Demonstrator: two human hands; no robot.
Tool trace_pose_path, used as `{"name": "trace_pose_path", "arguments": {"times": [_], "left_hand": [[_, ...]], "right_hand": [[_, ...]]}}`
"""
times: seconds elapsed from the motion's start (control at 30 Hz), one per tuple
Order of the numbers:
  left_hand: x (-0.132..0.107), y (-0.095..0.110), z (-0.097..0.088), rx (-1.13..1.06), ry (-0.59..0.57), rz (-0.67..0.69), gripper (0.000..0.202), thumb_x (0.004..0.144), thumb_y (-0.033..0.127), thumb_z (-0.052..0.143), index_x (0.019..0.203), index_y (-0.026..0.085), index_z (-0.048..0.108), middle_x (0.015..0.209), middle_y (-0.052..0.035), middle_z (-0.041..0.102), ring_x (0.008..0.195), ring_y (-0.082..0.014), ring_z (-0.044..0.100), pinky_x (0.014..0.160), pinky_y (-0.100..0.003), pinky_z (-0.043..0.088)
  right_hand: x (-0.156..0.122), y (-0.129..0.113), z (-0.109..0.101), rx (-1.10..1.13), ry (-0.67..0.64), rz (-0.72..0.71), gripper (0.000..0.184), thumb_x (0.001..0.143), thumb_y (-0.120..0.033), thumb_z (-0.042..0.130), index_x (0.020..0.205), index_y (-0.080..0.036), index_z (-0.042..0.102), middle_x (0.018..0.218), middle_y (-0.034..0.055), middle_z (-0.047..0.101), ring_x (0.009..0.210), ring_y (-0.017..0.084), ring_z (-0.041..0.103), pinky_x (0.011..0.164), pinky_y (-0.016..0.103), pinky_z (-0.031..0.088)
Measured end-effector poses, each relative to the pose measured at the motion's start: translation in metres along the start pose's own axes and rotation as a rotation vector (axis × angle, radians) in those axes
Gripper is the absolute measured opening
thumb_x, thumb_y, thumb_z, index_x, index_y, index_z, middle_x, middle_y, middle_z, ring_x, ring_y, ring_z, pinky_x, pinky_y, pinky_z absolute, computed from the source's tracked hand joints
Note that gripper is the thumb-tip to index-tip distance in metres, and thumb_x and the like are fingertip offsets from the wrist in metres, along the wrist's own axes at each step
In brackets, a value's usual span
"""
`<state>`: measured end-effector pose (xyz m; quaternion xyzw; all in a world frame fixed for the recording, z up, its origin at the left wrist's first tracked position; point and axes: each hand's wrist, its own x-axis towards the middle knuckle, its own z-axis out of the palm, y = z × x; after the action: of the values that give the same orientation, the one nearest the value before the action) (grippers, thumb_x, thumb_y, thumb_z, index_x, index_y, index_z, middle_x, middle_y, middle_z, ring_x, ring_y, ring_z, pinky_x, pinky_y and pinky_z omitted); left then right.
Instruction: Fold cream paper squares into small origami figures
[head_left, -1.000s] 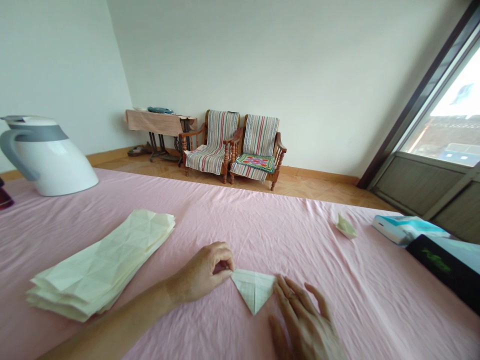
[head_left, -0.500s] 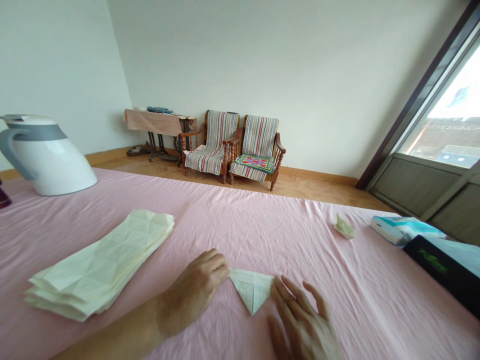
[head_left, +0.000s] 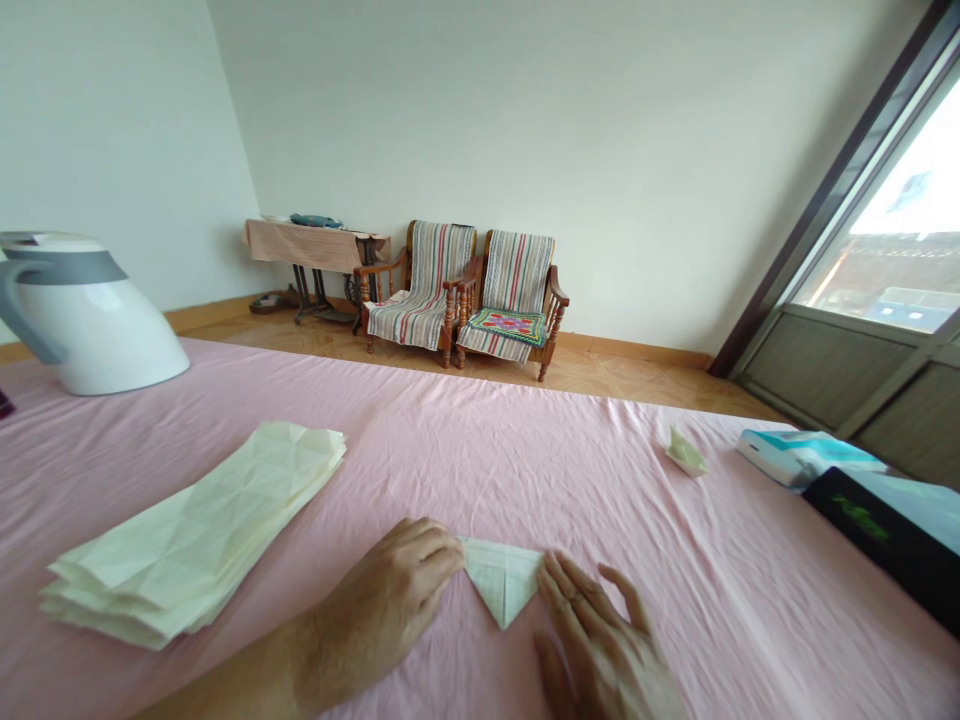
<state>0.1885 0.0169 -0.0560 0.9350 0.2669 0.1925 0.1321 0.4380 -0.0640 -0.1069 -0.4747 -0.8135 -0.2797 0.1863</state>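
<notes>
A folded paper triangle (head_left: 504, 582) lies on the pink cloth with its point toward me and a crease down its middle. My left hand (head_left: 401, 580) has its fingers curled together at the triangle's upper left corner, covering that tip. At the opposite corner, my right hand (head_left: 596, 630) rests with fingers stretched out and laid on the paper's edge. A small folded paper boat (head_left: 685, 453) sits farther back on the right. Off to the left is a stack of creased pale paper sheets (head_left: 202, 530).
A white and grey jug (head_left: 112, 320) stands at the left back of the pink tablecloth (head_left: 465, 440). At the right are a tissue pack (head_left: 810, 455) and a black box (head_left: 877, 540). Two wooden chairs (head_left: 517, 280) and a cloth-covered sewing table (head_left: 307, 245) stand by the wall.
My left hand has turned and lowered slightly, staying at the left corner. My right hand has slid a little inward along the right edge. The paper triangle keeps its shape.
</notes>
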Motion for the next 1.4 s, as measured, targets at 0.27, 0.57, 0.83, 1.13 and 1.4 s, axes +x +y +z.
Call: {"name": "trace_pose_path", "arguments": {"times": [0.27,0.57,0.83,1.13,1.4], "left_hand": [[0.005,-0.005,0.001,-0.009,0.068,-0.032,0.023,0.087,0.003,0.051,0.095,0.018,0.066,0.095,-0.0043,0.064,0.092,-0.0205,0.056,0.086,-0.035,0.048],[0.007,-0.009,0.003,0.13,0.037,0.008,0.016,0.091,0.006,0.052,0.092,0.015,0.066,0.095,-0.0066,0.063,0.09,-0.0215,0.055,0.085,-0.037,0.049],[0.005,-0.007,0.0,0.072,0.033,0.085,0.016,0.092,0.01,0.052,0.096,0.018,0.066,0.097,-0.0054,0.063,0.091,-0.0207,0.054,0.084,-0.034,0.047],[0.011,-0.016,0.009,-0.032,0.156,-0.092,0.011,0.086,0.01,0.061,0.087,0.018,0.068,0.089,-0.0042,0.062,0.088,-0.0198,0.057,0.079,-0.031,0.048],[0.022,-0.015,0.006,-0.184,0.129,-0.261,0.02,0.074,0.008,0.069,0.089,0.019,0.063,0.092,-0.0022,0.06,0.093,-0.0207,0.055,0.083,-0.032,0.043]], "right_hand": [[0.009,0.003,-0.004,-0.076,-0.002,0.089,0.036,0.09,-0.031,0.048,0.119,-0.013,0.061,0.119,0.0078,0.066,0.105,0.023,0.064,0.092,0.041,0.036],[0.007,0.002,0.004,-0.112,-0.035,0.075,0.042,0.09,-0.034,0.049,0.122,-0.008,0.058,0.124,0.0141,0.062,0.112,0.027,0.059,0.092,0.042,0.039],[0.017,0.002,-0.012,0.046,0.046,0.021,0.026,0.089,-0.023,0.049,0.108,-0.018,0.065,0.11,0.0044,0.07,0.107,0.022,0.062,0.099,0.039,0.032],[0.014,-0.006,0.004,0.048,0.078,0.276,0.035,0.093,-0.026,0.038,0.11,-0.014,0.066,0.114,0.0095,0.068,0.105,0.027,0.062,0.093,0.045,0.04],[0.014,0.004,0.0,0.149,-0.052,0.225,0.035,0.09,-0.019,0.046,0.12,-0.011,0.06,0.121,0.0119,0.064,0.11,0.023,0.06,0.086,0.035,0.052]]}}
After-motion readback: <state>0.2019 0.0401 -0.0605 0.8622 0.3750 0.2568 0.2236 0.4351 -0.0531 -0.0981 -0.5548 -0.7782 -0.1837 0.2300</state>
